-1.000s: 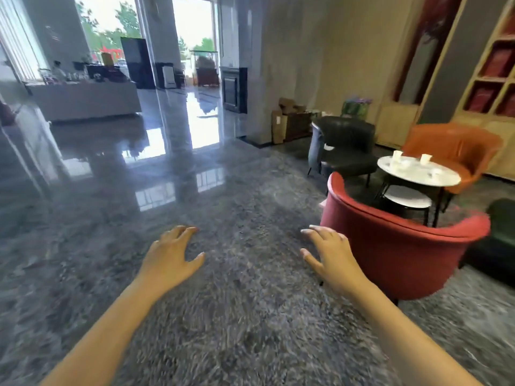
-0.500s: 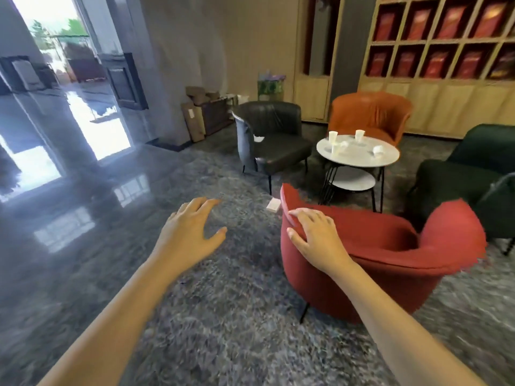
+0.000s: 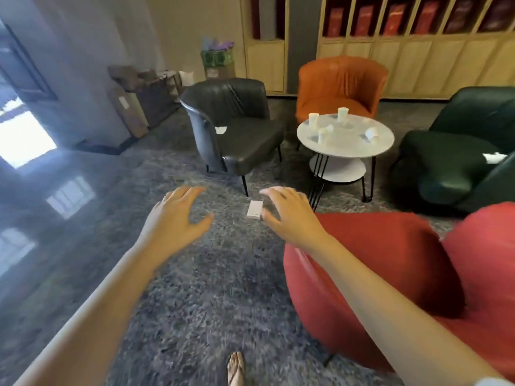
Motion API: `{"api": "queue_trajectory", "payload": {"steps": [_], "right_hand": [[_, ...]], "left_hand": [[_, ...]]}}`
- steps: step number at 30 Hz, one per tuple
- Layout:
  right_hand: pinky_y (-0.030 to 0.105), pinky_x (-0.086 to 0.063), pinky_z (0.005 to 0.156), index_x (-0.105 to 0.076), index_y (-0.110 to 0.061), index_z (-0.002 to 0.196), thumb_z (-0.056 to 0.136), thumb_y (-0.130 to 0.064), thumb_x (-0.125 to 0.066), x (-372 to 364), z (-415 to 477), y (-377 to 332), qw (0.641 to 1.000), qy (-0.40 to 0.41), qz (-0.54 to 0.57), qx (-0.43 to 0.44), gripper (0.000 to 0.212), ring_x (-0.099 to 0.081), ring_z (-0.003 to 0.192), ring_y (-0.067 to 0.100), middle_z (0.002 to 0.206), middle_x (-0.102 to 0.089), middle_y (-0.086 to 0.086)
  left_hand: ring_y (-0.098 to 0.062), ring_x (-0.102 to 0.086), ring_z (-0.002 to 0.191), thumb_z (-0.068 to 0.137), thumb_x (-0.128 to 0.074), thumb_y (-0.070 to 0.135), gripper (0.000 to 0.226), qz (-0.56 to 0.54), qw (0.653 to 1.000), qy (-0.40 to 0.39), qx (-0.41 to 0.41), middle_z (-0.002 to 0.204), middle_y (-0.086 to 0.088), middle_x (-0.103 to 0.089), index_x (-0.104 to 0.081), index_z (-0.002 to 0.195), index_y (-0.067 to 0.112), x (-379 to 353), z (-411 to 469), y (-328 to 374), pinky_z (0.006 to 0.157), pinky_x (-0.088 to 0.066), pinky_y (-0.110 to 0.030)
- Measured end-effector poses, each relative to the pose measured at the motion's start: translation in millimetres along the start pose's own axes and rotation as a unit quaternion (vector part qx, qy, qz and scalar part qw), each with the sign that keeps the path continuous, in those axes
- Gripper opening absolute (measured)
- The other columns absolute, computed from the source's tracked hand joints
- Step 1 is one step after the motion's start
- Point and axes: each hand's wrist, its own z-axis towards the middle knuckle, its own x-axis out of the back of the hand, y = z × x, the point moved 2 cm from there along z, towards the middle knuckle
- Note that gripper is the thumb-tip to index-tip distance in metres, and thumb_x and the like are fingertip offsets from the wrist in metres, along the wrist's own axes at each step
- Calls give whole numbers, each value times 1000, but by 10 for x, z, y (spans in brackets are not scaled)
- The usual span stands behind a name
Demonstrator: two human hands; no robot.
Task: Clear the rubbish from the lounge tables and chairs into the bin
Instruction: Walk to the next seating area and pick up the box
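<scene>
My left hand [image 3: 174, 221] and my right hand [image 3: 289, 214] are both held out in front of me, fingers spread and empty. A small white box [image 3: 254, 209] lies on the grey carpet just left of my right hand. Several white paper cups [image 3: 313, 119] stand or lie on the round white table [image 3: 351, 147]. A white scrap [image 3: 221, 130] rests on the black armchair [image 3: 239, 129]. Another white scrap [image 3: 494, 157] lies on the dark green armchair [image 3: 457, 162]. No bin is in sight.
A red armchair [image 3: 404, 277] is close at my right, under my right forearm. An orange armchair [image 3: 338, 84] stands behind the table. Cardboard boxes [image 3: 133, 107] lean on the left wall. Wooden shelving [image 3: 418, 37] lines the back. My sandalled foot [image 3: 235, 367] is on the carpet.
I have turned right and stepped closer to the chairs and table. My right hand has come off the red chair's back and now hovers by the white box on the floor.
</scene>
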Motion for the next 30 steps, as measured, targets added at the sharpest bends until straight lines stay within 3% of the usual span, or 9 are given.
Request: {"api": "queue_trajectory", "payload": {"steps": [8,15,20,30], "right_hand": [[38,-27,99,-44,-18,131,94,-34,-44,-145,1750,669,993,39,-41,-99,40,-36,127,22,136,-45,2],[41,-31,97,-44,-17,130,95,-34,-44,-460,2934,1494,984,57,-60,-159,40,-38,125,23,134,-47,2],[42,-33,101,-44,-17,130,95,-34,-44,-886,4136,2136,984,57,-40,-163,39,-39,124,23,133,-47,2],[41,-30,99,-44,-17,131,94,-34,-45,-1833,6255,3194,987,-30,-6,-157,40,-37,126,24,137,-45,3]], "left_hand": [[-25,-45,119,85,-58,38,54,-4,991,-24,-128,132,-2,-48,-44,133,19,-267,2351,-596,93,-42,-42],[-27,-46,119,85,-57,40,56,-21,981,-70,-181,133,-5,-48,-42,134,18,-886,4057,-872,93,-43,-44],[-25,-44,120,85,-57,41,56,-11,983,-83,-163,134,-3,-46,-41,135,20,-1271,5290,-1218,96,-42,-43],[-22,-43,120,85,-56,41,56,-31,987,-129,-93,133,0,-46,-41,135,21,-2089,7300,-1989,95,-42,-43]]}}
